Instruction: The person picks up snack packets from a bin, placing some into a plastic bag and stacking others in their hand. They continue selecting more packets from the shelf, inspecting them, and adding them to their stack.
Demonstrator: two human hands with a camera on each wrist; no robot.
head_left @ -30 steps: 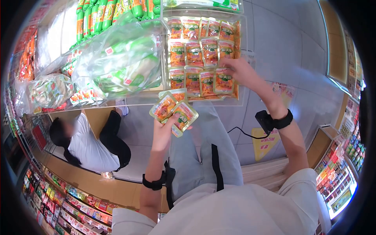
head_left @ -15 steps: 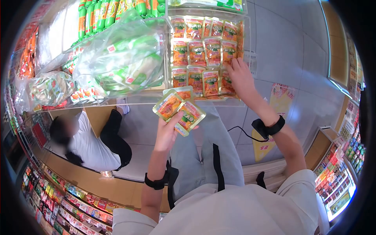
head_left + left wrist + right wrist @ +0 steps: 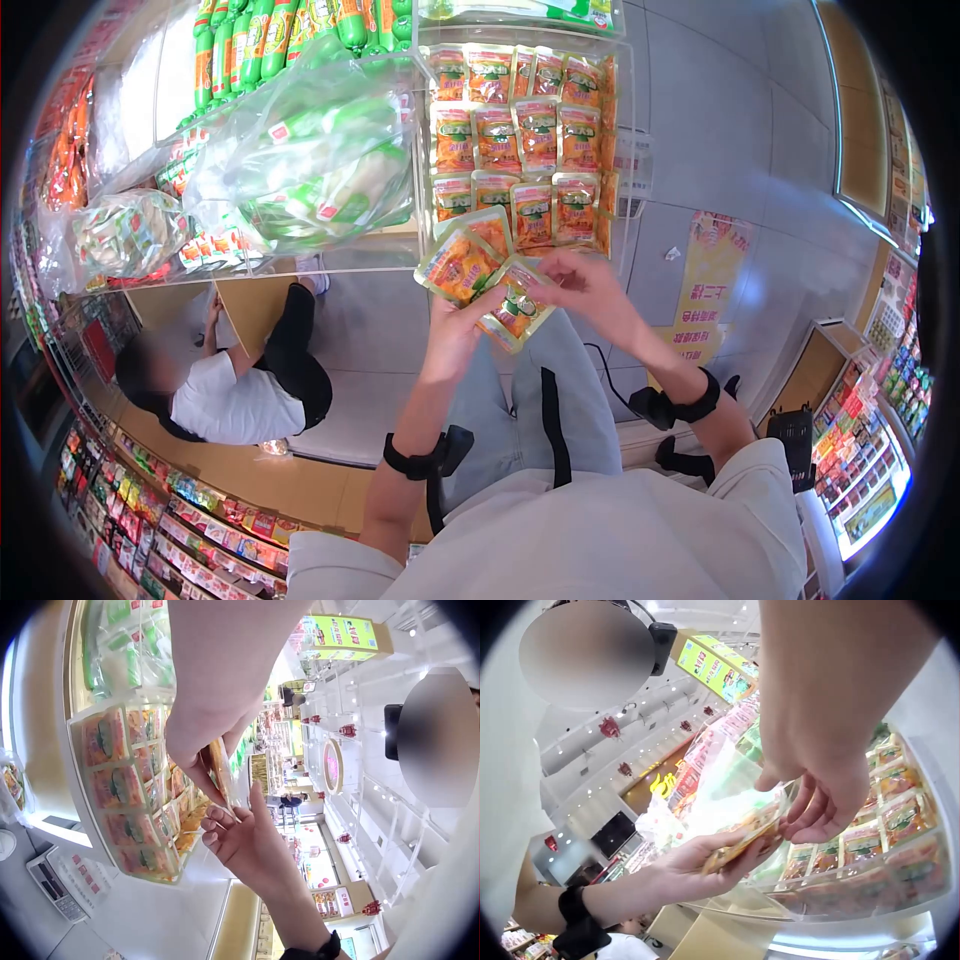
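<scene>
My left hand (image 3: pixel 462 325) grips a fan of foil snack packets in orange and green, the thumb across the front packet (image 3: pixel 520 308). Behind that one, two more show: a left packet (image 3: pixel 462 268) and a rear packet (image 3: pixel 490 228). My right hand (image 3: pixel 585 290) is at the right edge of the front packet, its fingertips close to the edge. In the left wrist view, the right thumb (image 3: pixel 257 801) stands apart from the bent fingers. The right wrist view has the held packets (image 3: pixel 742 844) edge-on between the two hands.
A clear bin (image 3: pixel 622 150) holds rows of similar packets just beyond my hands. Left of it lies a large plastic bag (image 3: pixel 300 160) of green and white goods, with green sausage-shaped packs (image 3: pixel 265 45) behind. A person (image 3: pixel 240 390) sits low at the left, by a cardboard box (image 3: pixel 245 310).
My right hand has left the bin's packets and come down and left to the held ones. My left hand has moved right and slightly up, still gripping its packets.
</scene>
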